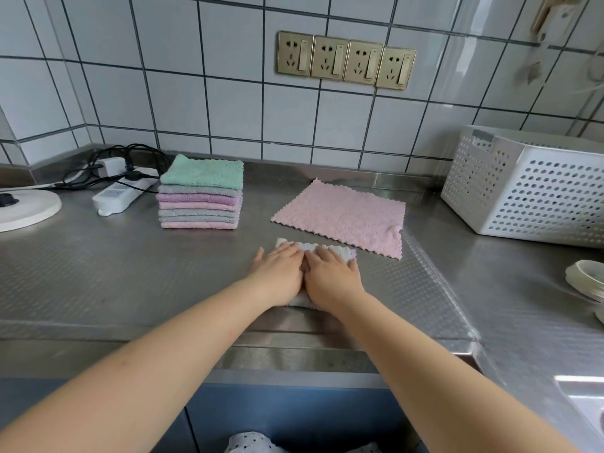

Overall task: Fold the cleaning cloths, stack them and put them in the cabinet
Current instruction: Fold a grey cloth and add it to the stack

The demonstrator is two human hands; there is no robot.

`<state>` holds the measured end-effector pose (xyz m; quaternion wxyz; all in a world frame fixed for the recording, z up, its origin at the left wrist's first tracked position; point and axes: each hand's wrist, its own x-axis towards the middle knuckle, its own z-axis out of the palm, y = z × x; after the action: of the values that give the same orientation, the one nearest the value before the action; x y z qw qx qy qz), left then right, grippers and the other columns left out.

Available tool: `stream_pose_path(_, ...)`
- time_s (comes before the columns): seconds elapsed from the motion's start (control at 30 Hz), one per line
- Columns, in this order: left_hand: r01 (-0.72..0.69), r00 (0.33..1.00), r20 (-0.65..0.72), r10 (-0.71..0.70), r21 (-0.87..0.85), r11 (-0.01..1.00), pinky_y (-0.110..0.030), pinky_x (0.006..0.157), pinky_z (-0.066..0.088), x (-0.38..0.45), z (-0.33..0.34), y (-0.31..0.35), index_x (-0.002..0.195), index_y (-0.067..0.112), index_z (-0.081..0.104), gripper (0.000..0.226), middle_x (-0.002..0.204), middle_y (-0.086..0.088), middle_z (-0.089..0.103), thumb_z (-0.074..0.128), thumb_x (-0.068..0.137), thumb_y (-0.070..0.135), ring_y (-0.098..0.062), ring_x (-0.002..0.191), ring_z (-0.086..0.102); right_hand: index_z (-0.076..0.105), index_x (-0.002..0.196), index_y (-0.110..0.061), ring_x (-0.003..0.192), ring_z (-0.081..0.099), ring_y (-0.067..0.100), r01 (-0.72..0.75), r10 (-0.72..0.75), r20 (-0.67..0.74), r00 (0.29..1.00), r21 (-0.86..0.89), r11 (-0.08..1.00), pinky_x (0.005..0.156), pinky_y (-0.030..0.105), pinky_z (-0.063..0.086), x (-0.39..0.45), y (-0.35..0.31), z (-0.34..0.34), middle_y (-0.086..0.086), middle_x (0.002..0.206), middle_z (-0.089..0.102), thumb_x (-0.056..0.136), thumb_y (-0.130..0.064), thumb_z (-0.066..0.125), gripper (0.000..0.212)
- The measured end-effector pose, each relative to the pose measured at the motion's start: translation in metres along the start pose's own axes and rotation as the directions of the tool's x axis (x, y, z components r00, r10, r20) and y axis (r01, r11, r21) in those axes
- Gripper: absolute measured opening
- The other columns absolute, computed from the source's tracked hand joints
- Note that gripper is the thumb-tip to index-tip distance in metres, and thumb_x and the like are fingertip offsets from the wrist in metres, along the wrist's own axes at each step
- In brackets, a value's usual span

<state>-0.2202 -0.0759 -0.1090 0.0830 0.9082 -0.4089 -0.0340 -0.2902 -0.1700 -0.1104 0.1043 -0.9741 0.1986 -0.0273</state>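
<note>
A folded pale lilac-white cloth (313,247) lies on the steel counter (98,273) in front of me. My left hand (277,273) and my right hand (331,277) press flat on it side by side, fingers straight, hiding most of it. Behind and to the right, a pink cloth (343,215) lies spread out flat, one corner turned up. A stack of folded cloths (201,194), green on top with grey, purple and pink below, stands at the back left. Blue cabinet fronts (294,416) show under the counter edge.
A white perforated basket (523,188) stands at the back right. A power strip with plugs and cables (119,191) lies beside the stack, and a round white base (29,207) sits at far left. White dishes (588,282) sit at the right edge.
</note>
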Motion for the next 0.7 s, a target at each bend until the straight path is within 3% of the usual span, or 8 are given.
stream_pose_path(0.17, 0.06, 0.997, 0.052, -0.058, -0.021, 0.998, -0.05, 0.117, -0.001, -0.001, 0.0, -0.005, 0.15, 0.022, 0.011, 0.053, 0.159, 0.006, -0.001, 0.021, 0.099, 0.033, -0.011, 0.146, -0.002, 0.016, 0.148, -0.032, 0.147, -0.002, 0.018, -0.045, 0.046, 0.035, 0.998, -0.046, 0.998, 0.114, 0.057, 0.0, -0.006, 0.009, 0.001, 0.0, 0.16, 0.004, 0.099, -0.041, 0.016, 0.05)
stream_pose_path(0.47, 0.132, 0.988, 0.087, -0.13, -0.017, 0.991, -0.051, 0.116, -0.003, -0.007, -0.003, -0.013, 0.151, 0.025, 0.005, 0.058, 0.159, 0.001, -0.007, 0.019, 0.098, 0.045, -0.016, 0.146, 0.0, 0.003, 0.15, -0.034, 0.147, -0.006, 0.02, -0.134, 0.143, 0.1, 0.985, -0.089, 0.987, 0.115, 0.059, -0.003, -0.013, 0.026, -0.006, 0.0, 0.16, -0.005, 0.094, -0.059, 0.012, 0.062)
stream_pose_path(0.6, 0.177, 0.982, 0.074, -0.176, -0.007, 0.984, -0.05, 0.116, -0.004, -0.008, -0.002, -0.013, 0.15, 0.026, 0.005, 0.06, 0.159, -0.006, -0.001, 0.019, 0.097, 0.049, -0.021, 0.147, 0.001, 0.002, 0.15, -0.036, 0.147, -0.003, 0.024, -0.178, 0.186, 0.109, 0.977, -0.082, 0.981, 0.115, 0.059, -0.003, -0.021, 0.033, -0.01, 0.005, 0.16, -0.001, 0.094, -0.06, 0.011, 0.062)
stream_pose_path(0.7, 0.15, 0.989, -0.008, -0.151, -0.018, 0.988, -0.047, 0.116, 0.002, -0.009, -0.001, -0.015, 0.148, 0.024, 0.02, 0.055, 0.156, -0.009, 0.019, 0.025, 0.098, 0.046, -0.025, 0.145, 0.012, 0.01, 0.15, -0.031, 0.147, 0.005, 0.025, -0.152, 0.154, 0.023, 0.988, -0.07, 0.986, 0.115, 0.058, 0.0, -0.027, 0.036, -0.009, 0.007, 0.159, 0.012, 0.096, -0.056, 0.015, 0.059)
